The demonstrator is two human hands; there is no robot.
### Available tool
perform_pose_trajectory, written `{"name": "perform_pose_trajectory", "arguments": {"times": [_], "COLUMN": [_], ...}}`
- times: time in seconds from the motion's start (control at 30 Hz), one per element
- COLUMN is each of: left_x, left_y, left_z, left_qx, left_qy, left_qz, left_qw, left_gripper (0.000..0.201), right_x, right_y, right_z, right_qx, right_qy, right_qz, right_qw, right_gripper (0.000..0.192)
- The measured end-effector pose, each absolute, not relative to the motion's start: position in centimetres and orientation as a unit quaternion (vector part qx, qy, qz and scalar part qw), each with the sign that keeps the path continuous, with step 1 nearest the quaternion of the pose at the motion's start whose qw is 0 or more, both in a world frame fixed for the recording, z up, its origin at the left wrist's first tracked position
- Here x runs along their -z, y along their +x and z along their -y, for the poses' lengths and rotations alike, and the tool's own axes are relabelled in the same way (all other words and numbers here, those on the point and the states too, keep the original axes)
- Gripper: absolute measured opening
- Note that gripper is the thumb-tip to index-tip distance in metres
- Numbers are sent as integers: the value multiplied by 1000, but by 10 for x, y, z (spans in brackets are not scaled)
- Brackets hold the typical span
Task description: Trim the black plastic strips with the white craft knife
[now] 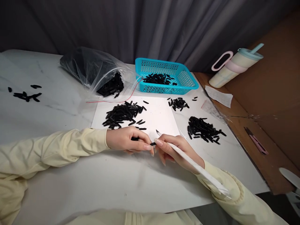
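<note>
My left hand (131,139) is closed, pinching a small slim black piece (153,144) between thumb and fingers over the table. A second dark piece shows in the curl of its fingers. My right hand (181,150) grips a long, thin craft knife (199,168) with a white-wrapped handle. Its grey pointed tip angles up and to the left, above the black piece. The right thumb meets the piece's free end. Just beyond my left hand, a heap of similar black pieces (123,114) lies on a white sheet (161,114).
Behind the sheet are an open clear bag (93,68) of black pieces and a blue basket (187,89) with more. Smaller heaps (203,129) lie right, a few pieces (27,96) far left. A tumbler (231,70) and pink cutter (256,142) rest on brown cardboard.
</note>
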State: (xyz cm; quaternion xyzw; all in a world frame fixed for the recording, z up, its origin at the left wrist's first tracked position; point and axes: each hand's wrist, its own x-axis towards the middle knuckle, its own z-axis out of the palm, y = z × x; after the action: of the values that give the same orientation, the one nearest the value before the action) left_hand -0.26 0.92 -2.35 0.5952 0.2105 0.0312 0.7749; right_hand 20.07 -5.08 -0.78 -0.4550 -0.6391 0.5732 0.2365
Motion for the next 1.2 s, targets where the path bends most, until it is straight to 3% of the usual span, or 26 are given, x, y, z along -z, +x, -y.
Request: {"name": "perform_pose_trajectory", "arguments": {"times": [0.57,0.67,0.77,0.87,1.0,1.2], "left_x": [25,24,24,26,28,29], "left_y": [-2,-1,-2,-2,-2,-1], "left_z": [-11,-12,-13,-14,-15,-18], "left_qx": [-37,-30,-20,-10,-8,-3], "left_qy": [588,568,562,567,572,578], "left_qz": [-179,-181,-191,-193,-188,-195], "left_qw": [788,802,805,801,798,792], "left_gripper": [21,19,19,21,24,27], "right_x": [4,-3,-7,2,26,39], "right_y": [202,217,251,290,322,326], "right_z": [49,50,57,67,73,72], "right_qx": [-622,-502,-253,-43,51,52], "right_qy": [-464,-509,-580,-671,-723,-728], "right_qz": [587,646,726,686,630,623], "right_qw": [231,267,269,277,278,284], "right_gripper": [37,35,34,31,34,35]}}
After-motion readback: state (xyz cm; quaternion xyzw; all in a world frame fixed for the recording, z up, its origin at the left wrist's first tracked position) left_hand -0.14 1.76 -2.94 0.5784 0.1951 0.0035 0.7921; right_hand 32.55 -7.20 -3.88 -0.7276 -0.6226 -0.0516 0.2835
